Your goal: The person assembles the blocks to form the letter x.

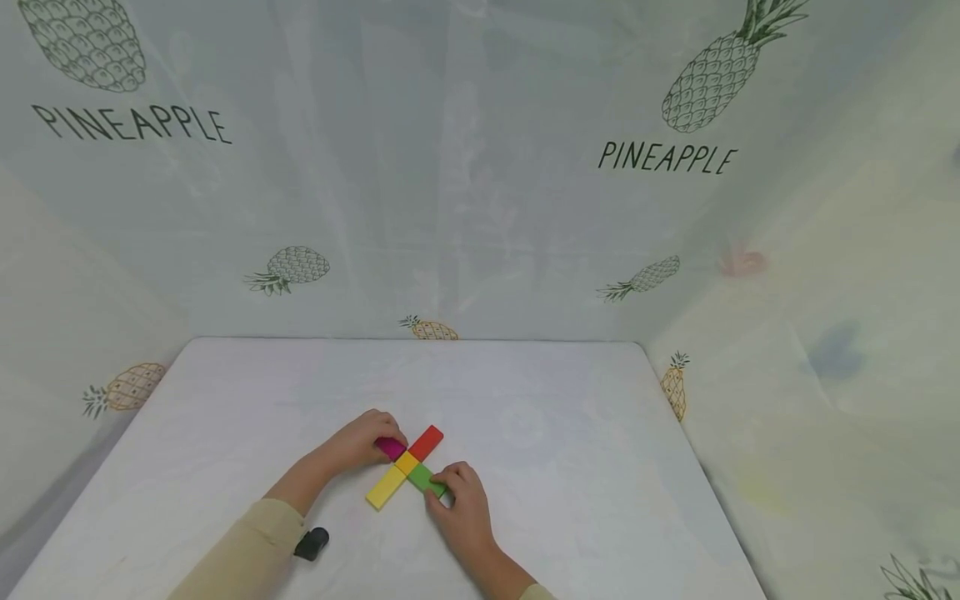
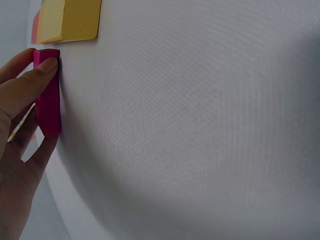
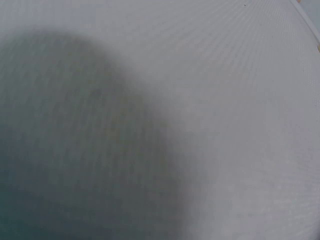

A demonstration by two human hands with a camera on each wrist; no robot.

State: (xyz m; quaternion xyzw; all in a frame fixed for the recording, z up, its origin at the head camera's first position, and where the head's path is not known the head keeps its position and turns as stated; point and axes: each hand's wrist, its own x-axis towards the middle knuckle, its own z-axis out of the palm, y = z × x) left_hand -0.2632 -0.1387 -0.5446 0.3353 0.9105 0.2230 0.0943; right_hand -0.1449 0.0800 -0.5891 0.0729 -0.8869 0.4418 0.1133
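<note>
On the white table, flat coloured blocks form a cross in the head view. My left hand pinches a magenta block at the upper left arm; in the left wrist view the thumb presses its face and other fingers lie behind and at its end. The right hand has thumb and forefinger at the outer end of a green block, gripping it. A small orange-yellow block sits at the centre, a red block at upper right, and a pale yellow block at lower left. The right wrist view shows only tabletop and shadow.
A white cloth-like surface covers the table. Pale sheeting printed with pineapples hangs behind it and along both sides. A small black object shows beside the left sleeve.
</note>
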